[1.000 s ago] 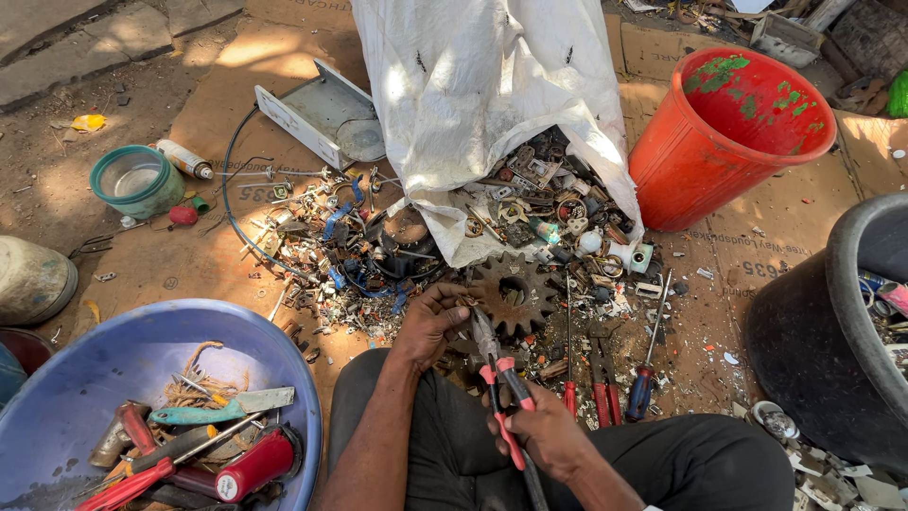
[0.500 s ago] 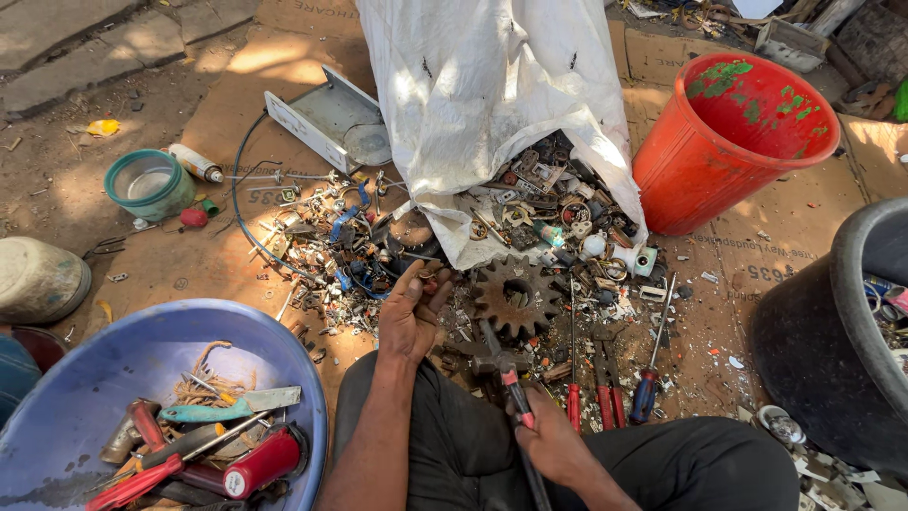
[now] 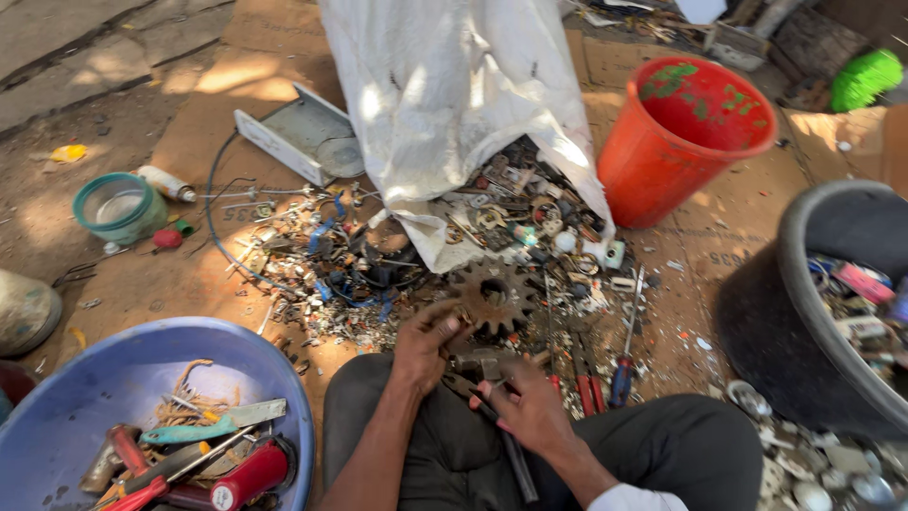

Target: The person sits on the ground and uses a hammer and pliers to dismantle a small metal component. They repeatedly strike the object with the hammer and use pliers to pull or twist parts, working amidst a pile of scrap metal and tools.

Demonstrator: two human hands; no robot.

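We see the left hand [image 3: 426, 343] curled over scrap at the lower-left edge of a rusty gear [image 3: 494, 298]; fingers bent and closing on sth small, but we can't tell what, the piece is hidden under the fingers. Right hand [image 3: 528, 409] sits just below, near the lap, fingers wrapped round a dark tool handle [image 3: 511, 445] that runs down twd the bottom edge; its working end is hidden under the palm, so tool type unclear. Gear lies flat on the ground in the scrap pile [image 3: 378, 255], approx centre frame, right in front of the knees; its lower part is partly covered by the left hand's fingers. White sack [image 3: 454, 95] spills the pile out, top cut off by frame. Red-handled screwdrivers [image 3: 582, 383] and a blue-handled one [image 3: 621, 374] lie just right of the hands, tips lost in clutter. Orange bucket [image 3: 653, 170] stands upper right, inside mostly unseen. Dark tub [image 3: 794, 312] at right is cut by the frame edge, mixed bits inside, hard to id. Blue basin [image 3: 113, 378] lower left holds red-handled tools and a teal-handled blade, partly cropped. Teal bowl [image 3: 118, 206] far left, well apart. Grey metal tray [image 3: 293, 132] lies beside the sack, part tucked under it. Small bits in the pile are too tangled to name.
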